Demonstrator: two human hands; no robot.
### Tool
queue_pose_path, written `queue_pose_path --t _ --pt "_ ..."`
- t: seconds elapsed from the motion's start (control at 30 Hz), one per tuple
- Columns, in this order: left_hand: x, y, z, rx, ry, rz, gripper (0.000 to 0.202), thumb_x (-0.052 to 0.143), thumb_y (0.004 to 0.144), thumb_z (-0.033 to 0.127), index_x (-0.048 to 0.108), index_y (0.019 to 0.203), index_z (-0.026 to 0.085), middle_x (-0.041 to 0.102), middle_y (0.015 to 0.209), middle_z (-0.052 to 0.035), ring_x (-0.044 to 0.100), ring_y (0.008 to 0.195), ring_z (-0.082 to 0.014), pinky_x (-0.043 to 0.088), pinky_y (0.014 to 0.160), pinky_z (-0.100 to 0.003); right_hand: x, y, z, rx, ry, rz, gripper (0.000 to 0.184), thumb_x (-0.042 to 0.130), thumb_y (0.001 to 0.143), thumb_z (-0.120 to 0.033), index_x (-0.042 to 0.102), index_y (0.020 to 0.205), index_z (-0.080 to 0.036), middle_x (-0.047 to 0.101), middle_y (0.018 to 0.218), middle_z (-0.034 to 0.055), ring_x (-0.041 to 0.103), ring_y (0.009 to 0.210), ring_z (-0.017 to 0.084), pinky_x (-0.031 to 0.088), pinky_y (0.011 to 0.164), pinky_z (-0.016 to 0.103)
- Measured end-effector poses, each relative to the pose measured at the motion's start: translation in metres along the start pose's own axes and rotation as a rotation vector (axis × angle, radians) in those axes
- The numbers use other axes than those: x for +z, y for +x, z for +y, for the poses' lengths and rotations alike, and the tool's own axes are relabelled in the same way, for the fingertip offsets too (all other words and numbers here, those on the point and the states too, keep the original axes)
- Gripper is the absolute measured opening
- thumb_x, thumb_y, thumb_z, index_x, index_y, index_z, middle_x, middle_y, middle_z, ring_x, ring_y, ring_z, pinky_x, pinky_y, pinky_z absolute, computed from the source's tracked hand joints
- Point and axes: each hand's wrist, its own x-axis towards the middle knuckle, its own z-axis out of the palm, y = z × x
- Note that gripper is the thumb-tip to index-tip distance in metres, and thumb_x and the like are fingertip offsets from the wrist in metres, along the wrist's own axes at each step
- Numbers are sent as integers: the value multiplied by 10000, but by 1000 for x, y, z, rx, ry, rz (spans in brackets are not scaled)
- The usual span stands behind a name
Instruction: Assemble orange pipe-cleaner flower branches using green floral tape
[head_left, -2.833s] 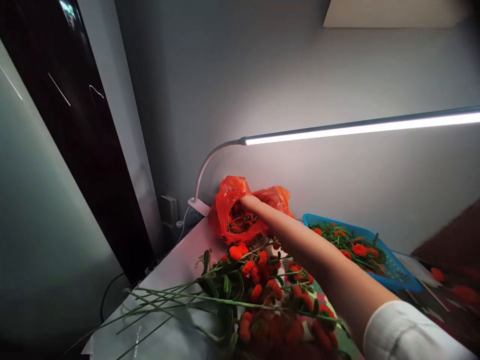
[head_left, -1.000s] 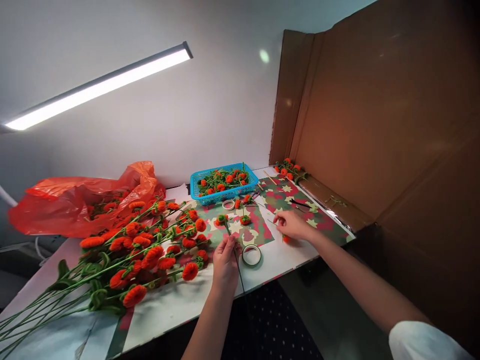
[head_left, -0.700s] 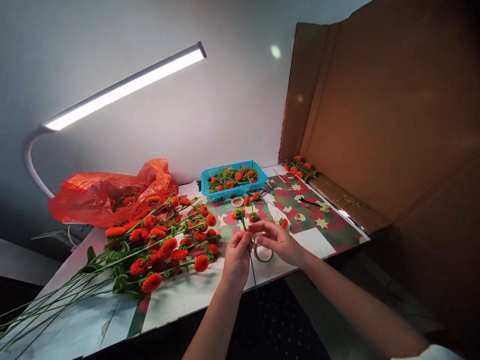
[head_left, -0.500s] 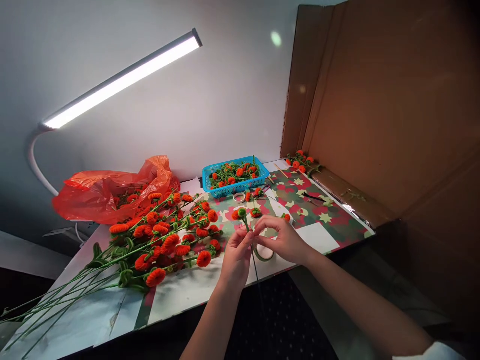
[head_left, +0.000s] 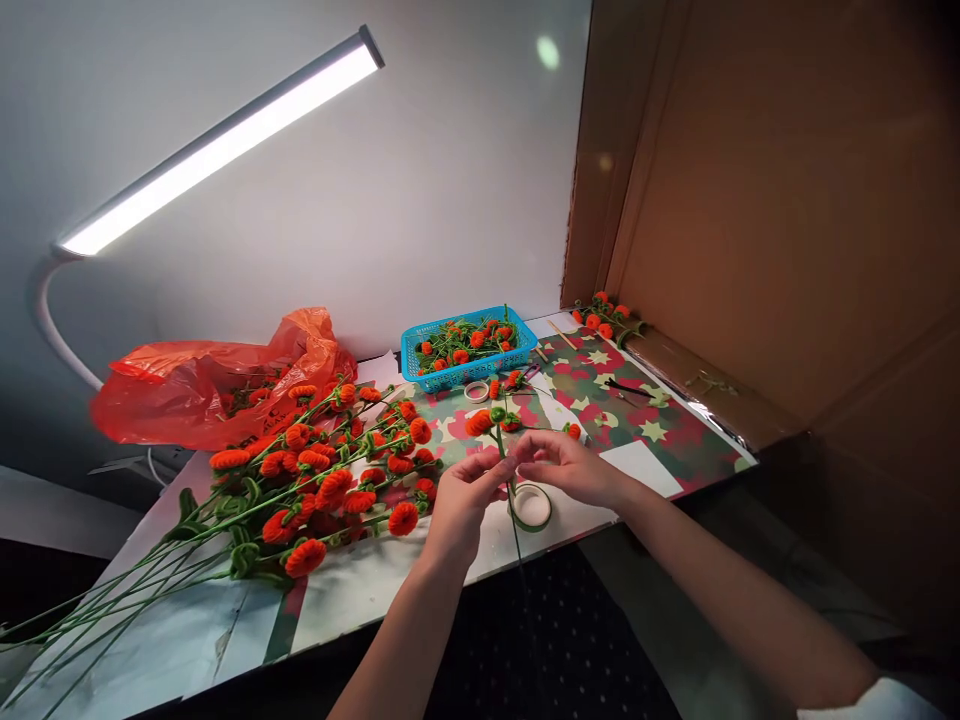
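My left hand (head_left: pixel 463 498) pinches a thin green stem topped by a small orange flower head (head_left: pixel 480 421), held upright over the table's front edge. My right hand (head_left: pixel 564 466) meets it from the right, fingers pinched on the same stem (head_left: pixel 515 520) just above a roll of green tape (head_left: pixel 531 506) lying on the table. What else the right fingers hold is too small to tell. A loose orange bud (head_left: pixel 573 430) lies just beyond my right hand.
A pile of long-stemmed orange flowers (head_left: pixel 315 480) covers the table's left half. Behind it sits a red plastic bag (head_left: pixel 195 390). A blue basket (head_left: pixel 469 345) of buds stands at the back, cardboard walls (head_left: pixel 750 200) at right, a lamp bar (head_left: pixel 217 140) overhead.
My right arm left the red bag, took a bud from the patterned mat, then joined my left hand on the stem. The stem has risen slightly and the view has shifted.
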Motion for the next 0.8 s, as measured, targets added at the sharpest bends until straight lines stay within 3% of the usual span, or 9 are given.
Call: queue_pose_path --t 0.07,0.2,0.23,0.3,0.43,0.53,0.6,0.67,0.8 --pt "-3 1 0 11 54 4 267 823 518 340 692 631 136 613 594 1 495 561 -79 380 562 -208 -12 0 0 -56 -192 122 95 587 792 -283 579 806 -189 586 854 17 557 852 171 416 814 336" --pt "-13 3 -2 36 118 56 284 813 530 377 704 644 142 622 580 -2 478 551 -74 346 546 -200 -54 -5 7 -154 -628 508 106 532 771 -144 600 839 -188 595 912 49 539 906 204 410 810 346" --pt "-15 4 -3 36 119 59 286 813 527 381 704 645 144 622 582 0 477 555 -75 346 551 -201 -65 -6 10 -146 -726 479 194 495 753 -77 612 858 -191 604 931 52 537 926 209 406 814 348" --pt "-16 5 -4 38 114 43 286 814 526 384 702 641 148 624 591 0 481 569 -79 354 571 -203 -83 -8 16 -120 -922 252 370 445 688 27 642 893 -211 626 979 45 534 949 215 381 835 362" --pt "-13 6 -4 31 93 -17 281 811 534 385 697 634 148 632 611 -9 493 590 -88 371 602 -211 -94 -2 20 -87 -1115 -97 512 460 660 56 651 1020 -255 629 1048 53 545 960 224 352 832 370" --pt "-10 6 -3 31 72 -45 275 807 542 383 692 628 148 628 615 -9 496 596 -91 380 617 -213 -91 6 16 -40 -1056 -238 380 508 686 4 675 942 -222 641 931 62 561 887 209 361 799 342" --pt "-9 6 -2 27 63 -67 270 802 552 381 690 628 148 628 621 -10 499 603 -94 386 633 -216 -87 9 10 -1 -901 -260 222 562 695 -73 670 853 -185 634 843 55 556 812 192 379 749 315" --pt "-8 5 -1 22 60 -93 263 796 563 378 691 640 149 631 634 -16 515 632 -104 393 657 -220 -81 11 2 25 -626 -195 133 604 723 -202 643 844 -165 610 783 37 534 729 165 387 674 283" --pt "-6 5 1 77 102 -112 231 783 587 350 664 610 153 646 777 -42 545 779 -145 402 695 -224 -65 14 -15 68 -6 -1 305 523 805 -432 600 757 -141 507 636 -3 446 585 111 345 567 252"
